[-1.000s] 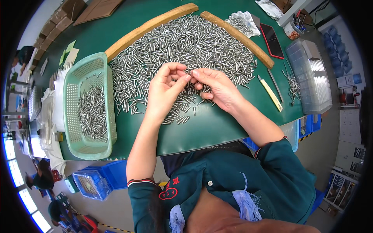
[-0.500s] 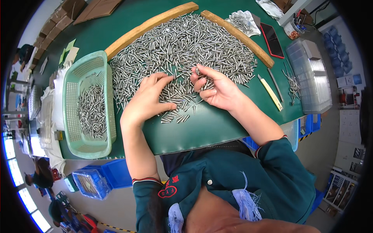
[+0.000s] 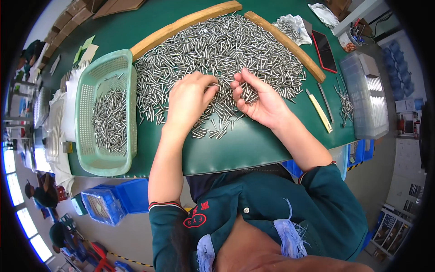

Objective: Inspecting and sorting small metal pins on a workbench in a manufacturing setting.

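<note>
And there we were, right over the heart of the action: a broad spread of metal pins (image 3: pixel 217 45) on the green table (image 3: pixel 235 154), both hands at its near side! Our left hand (image 3: pixel 190 97) came in palm down, thumb and forefinger bent close together among the pins; a glint of metal showed at the tips, but we couldn't tell whether that grip had closed on a pin. Our right hand (image 3: pixel 267 104) was the clearer one: turned palm inward, thumb raised, fingers curled around what looked like a small bunch of pins, probably cupped so none could slip out.

Up top, two wooden strips (image 3: pixel 186 25) met almost at a point, and we judged them a fence, set slantwise to stop the pins rolling away. To the left, the pale green basket (image 3: pixel 83 113) held a smaller heap of pins, its raised walls keeping them apart from the main spread, close enough for an easy reach. On the right, beyond the pins, lay a yellow-handled cutter (image 3: pixel 320 112) and a red-edged phone (image 3: pixel 324 52), presumably parked there to leave both hands elbow room.
</note>
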Motion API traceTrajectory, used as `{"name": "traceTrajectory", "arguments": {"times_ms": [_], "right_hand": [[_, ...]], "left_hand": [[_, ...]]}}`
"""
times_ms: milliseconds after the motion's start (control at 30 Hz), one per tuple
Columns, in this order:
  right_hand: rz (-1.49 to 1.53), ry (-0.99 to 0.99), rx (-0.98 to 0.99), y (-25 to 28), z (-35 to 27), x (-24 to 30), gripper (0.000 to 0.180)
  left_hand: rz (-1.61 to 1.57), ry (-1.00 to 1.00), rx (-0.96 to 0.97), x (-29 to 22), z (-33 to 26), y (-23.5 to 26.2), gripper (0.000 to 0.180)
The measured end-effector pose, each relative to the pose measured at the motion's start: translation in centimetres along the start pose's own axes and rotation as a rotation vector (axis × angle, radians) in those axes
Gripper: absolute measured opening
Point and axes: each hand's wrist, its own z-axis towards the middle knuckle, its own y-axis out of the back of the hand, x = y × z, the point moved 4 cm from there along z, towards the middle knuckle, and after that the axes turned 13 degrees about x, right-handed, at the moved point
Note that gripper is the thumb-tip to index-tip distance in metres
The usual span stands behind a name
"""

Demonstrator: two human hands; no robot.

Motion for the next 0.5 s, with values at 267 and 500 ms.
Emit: {"name": "traceTrajectory", "arguments": {"times_ms": [267, 500], "right_hand": [[-0.315, -0.019, -0.032, -1.0, -0.5, -0.2, 0.019], [-0.322, -0.001, -0.025, -0.8, -0.4, -0.1, 0.016]], "left_hand": [[-0.814, 0.042, -0.092, -0.1, 0.1, -0.2, 0.019], [-0.798, -0.024, -0.088, -1.1, 0.2, -0.7, 0.018]]}}
